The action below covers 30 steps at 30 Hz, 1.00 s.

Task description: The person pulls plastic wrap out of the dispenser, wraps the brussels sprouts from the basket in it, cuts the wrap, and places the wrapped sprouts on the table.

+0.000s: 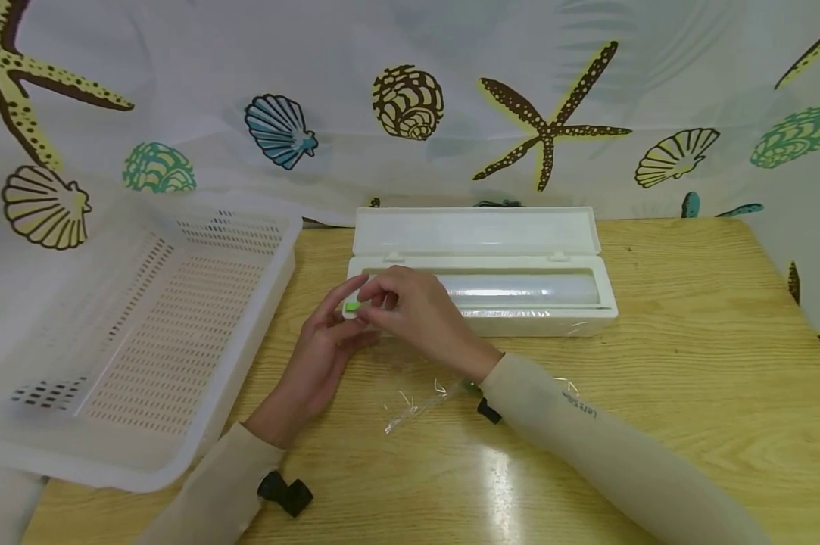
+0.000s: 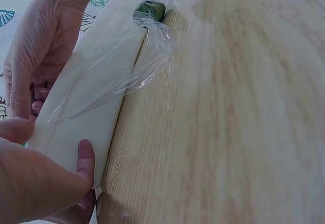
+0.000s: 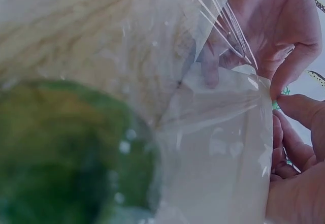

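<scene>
Head view shows us one white box (image 1: 546,326) near the far edge of the bench (image 1: 689,341), its one lid (image 1: 474,231) tipped back and one roll (image 1: 525,289) of clear film inside. We judge the box light and stiff, liable to skid, so its end walls are the place to hold it; the loose film (image 2: 147,79) looks thin, slippery, clingy and easily torn, best taken by its edge. The green tab (image 1: 352,306) at the box's left front corner seems small and hard, suited to a pinch. Our left grip (image 1: 317,356) is partly spread round that end of the box, thumb against its front; our right grip (image 1: 413,306) is nearly closed, thumb and forefinger pinching the tab, how firmly we cannot tell. Counting, we find two grips, one box, one lid, one roll, one tab, and one basket (image 1: 242,363) standing left of the box, apart from it. One green object (image 3: 76,153) shows with film across it, too blurred for us to name.
</scene>
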### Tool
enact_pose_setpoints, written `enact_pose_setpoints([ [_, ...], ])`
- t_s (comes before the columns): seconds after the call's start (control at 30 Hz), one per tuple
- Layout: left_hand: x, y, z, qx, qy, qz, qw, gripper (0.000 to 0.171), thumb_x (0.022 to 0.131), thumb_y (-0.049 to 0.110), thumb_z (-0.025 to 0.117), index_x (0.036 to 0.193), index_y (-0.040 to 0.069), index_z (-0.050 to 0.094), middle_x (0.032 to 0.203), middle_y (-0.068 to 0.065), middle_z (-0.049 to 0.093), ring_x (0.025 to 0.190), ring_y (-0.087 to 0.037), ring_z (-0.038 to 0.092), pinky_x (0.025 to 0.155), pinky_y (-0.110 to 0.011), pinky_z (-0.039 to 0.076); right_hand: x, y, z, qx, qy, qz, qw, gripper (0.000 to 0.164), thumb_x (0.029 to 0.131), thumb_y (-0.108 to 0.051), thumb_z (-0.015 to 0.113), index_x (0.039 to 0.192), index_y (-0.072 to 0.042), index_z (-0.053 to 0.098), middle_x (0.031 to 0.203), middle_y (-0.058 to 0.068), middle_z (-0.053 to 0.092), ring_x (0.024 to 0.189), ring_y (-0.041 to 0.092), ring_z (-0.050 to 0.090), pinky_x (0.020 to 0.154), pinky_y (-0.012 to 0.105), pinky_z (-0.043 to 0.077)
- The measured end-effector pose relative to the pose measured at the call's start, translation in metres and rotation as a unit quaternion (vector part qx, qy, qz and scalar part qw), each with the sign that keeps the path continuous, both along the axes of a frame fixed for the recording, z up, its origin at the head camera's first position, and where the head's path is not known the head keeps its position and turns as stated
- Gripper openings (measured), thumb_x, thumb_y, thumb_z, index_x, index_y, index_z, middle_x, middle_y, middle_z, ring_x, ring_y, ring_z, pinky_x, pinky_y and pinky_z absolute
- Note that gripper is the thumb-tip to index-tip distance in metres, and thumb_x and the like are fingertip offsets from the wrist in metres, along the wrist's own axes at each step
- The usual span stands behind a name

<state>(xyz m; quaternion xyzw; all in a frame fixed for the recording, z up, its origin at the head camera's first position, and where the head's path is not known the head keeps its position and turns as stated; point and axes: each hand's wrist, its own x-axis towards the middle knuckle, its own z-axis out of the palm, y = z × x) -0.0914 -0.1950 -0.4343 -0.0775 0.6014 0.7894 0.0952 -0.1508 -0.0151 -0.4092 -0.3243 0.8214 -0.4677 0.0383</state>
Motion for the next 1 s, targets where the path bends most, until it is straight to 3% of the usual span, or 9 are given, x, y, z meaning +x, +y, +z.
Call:
enact_pose_setpoints([
  [0.3, -0.0007, 0.0035, -0.0034, 0.019, -0.004, 0.001, 0.9998, 0.061, 0.109, -0.005, 0.053, 0.167, 0.013, 0.045, 0.118, -0.009, 0.044, 0.118, -0.018, 0.058, 0.109, -0.039, 0.055, -0.0019, 0.0023, 0.0020, 0.007, -0.006, 0.007, 1.000, 0.006, 0.099, -0.006, 0.081, 0.106, -0.006, 0.082, 0.091, 0.000, 0.069, 0.081, 0.013, 0.062, 0.071, 0.024, 0.052],
  [0.47, -0.0009, 0.0031, -0.0031, 0.017, -0.002, 0.005, 0.9998, 0.060, 0.110, -0.004, 0.053, 0.167, 0.012, 0.045, 0.116, -0.009, 0.046, 0.116, -0.018, 0.060, 0.108, -0.038, 0.055, -0.0041, 0.0023, 0.0012, 0.005, 0.011, 0.024, 1.000, 0.006, 0.100, -0.003, 0.078, 0.104, -0.005, 0.082, 0.095, 0.001, 0.071, 0.082, 0.013, 0.063, 0.072, 0.023, 0.053],
  [0.77, -0.0021, 0.0012, -0.0004, -0.004, -0.003, 0.001, 1.0000, 0.059, 0.111, -0.002, 0.054, 0.167, 0.013, 0.044, 0.107, -0.007, 0.047, 0.110, -0.017, 0.062, 0.108, -0.040, 0.055, -0.0060, 0.0055, -0.0013, 0.003, 0.042, 0.025, 0.999, 0.009, 0.096, 0.001, 0.077, 0.102, -0.003, 0.082, 0.090, 0.002, 0.068, 0.079, 0.014, 0.060, 0.070, 0.024, 0.051],
  [1.0, -0.0020, 0.0013, 0.0008, -0.002, -0.005, 0.013, 0.9999, 0.059, 0.110, -0.003, 0.054, 0.167, 0.011, 0.045, 0.109, -0.008, 0.047, 0.112, -0.019, 0.064, 0.109, -0.042, 0.055, -0.0054, 0.0069, -0.0015, 0.009, 0.066, 0.027, 0.997, 0.009, 0.095, 0.001, 0.077, 0.102, -0.003, 0.082, 0.087, 0.001, 0.066, 0.079, 0.014, 0.058, 0.071, 0.025, 0.049],
])
